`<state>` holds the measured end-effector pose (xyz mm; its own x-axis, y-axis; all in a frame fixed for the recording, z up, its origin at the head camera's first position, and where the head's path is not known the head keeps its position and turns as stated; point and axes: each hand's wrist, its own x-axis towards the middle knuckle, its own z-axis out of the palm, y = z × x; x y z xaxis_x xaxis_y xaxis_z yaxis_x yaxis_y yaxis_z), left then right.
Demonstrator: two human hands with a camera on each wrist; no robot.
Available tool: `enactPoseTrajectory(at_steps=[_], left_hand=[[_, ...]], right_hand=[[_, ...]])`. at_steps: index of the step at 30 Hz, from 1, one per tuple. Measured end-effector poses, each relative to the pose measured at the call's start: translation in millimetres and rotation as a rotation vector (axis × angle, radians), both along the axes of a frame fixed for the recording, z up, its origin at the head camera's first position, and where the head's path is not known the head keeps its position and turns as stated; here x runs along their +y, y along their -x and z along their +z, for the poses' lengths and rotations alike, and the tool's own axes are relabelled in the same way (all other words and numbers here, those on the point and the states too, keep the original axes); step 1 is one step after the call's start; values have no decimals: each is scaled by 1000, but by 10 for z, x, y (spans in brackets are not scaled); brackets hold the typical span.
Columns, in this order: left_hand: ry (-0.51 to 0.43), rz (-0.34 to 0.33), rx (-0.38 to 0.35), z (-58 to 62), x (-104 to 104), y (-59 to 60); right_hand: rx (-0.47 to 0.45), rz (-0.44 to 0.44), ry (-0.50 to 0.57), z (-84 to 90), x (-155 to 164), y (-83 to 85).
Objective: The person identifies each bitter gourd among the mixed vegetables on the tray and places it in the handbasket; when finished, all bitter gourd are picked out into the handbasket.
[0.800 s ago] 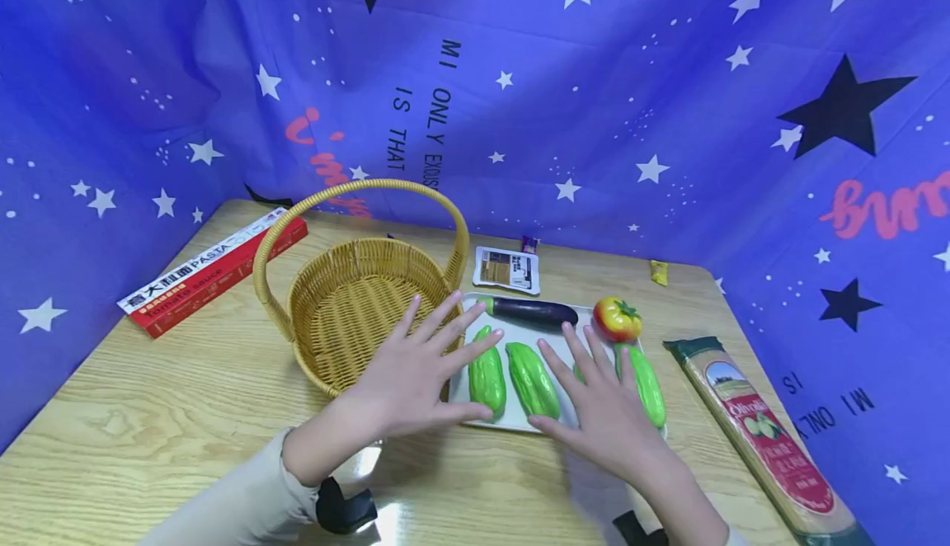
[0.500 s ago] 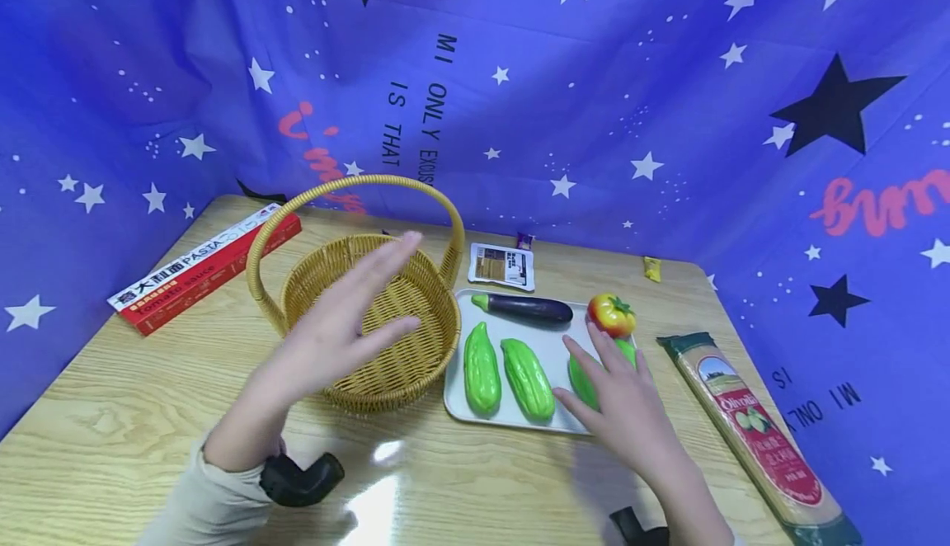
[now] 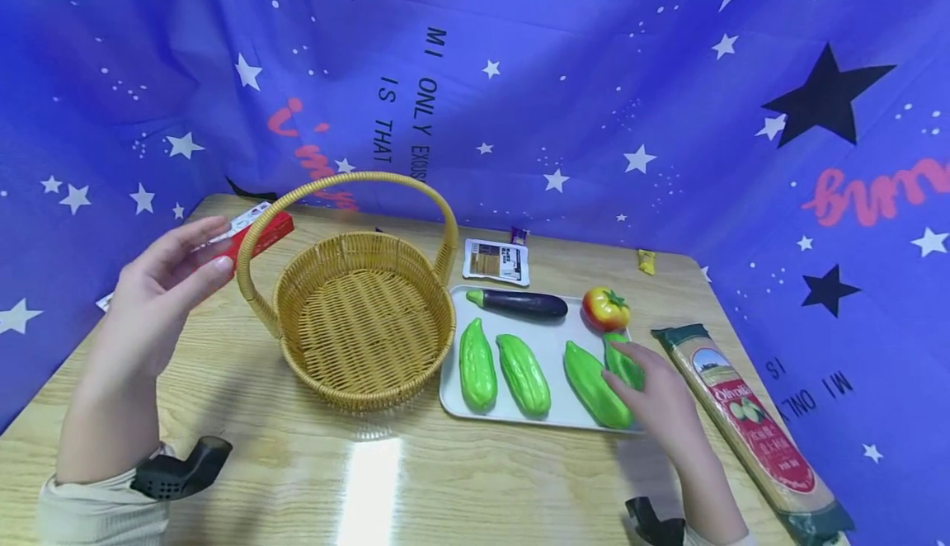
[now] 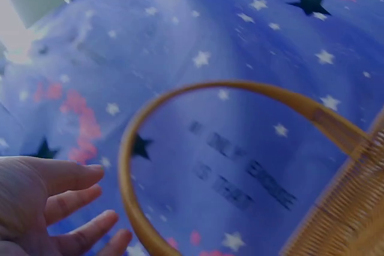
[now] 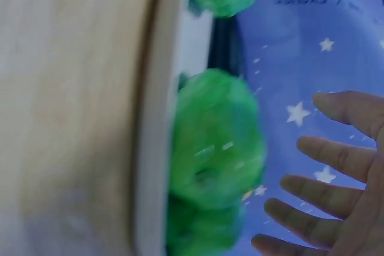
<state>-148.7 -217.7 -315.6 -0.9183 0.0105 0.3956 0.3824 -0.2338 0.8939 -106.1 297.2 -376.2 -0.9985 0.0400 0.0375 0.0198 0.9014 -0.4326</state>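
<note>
My left hand is lifted above the table, left of the wicker basket's handle, with its fingers straight and holding nothing. In the left wrist view the left hand spreads beside the handle. My right hand lies at the right end of the white tray, fingers extended over the rightmost green gourd. Whether they touch it I cannot tell. The right wrist view shows the right hand spread beside a green gourd at the tray rim.
The basket is empty. The tray also carries three more green gourds, an eggplant and a tomato. A red pasta box lies far left, a spaghetti pack right, a small packet behind. Blue star cloth surrounds the table.
My left hand swung from the tray's left edge across the basket to the left of its handle. My right hand slid right, uncovering a third gourd.
</note>
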Motion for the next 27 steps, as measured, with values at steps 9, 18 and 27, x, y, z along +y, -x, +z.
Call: enactPoseTrajectory(at_steps=[9,18,27], left_hand=[[53,-60,-193,-286,-35,21],[84,0,-220,-357,-15,59],[90,3,-215,-350,-16,61]], right_hand=[[-68,-10,8,-152,120,38],[-56,19,-21,-181,105,22],[-84,-1,-87,-191,53,5]])
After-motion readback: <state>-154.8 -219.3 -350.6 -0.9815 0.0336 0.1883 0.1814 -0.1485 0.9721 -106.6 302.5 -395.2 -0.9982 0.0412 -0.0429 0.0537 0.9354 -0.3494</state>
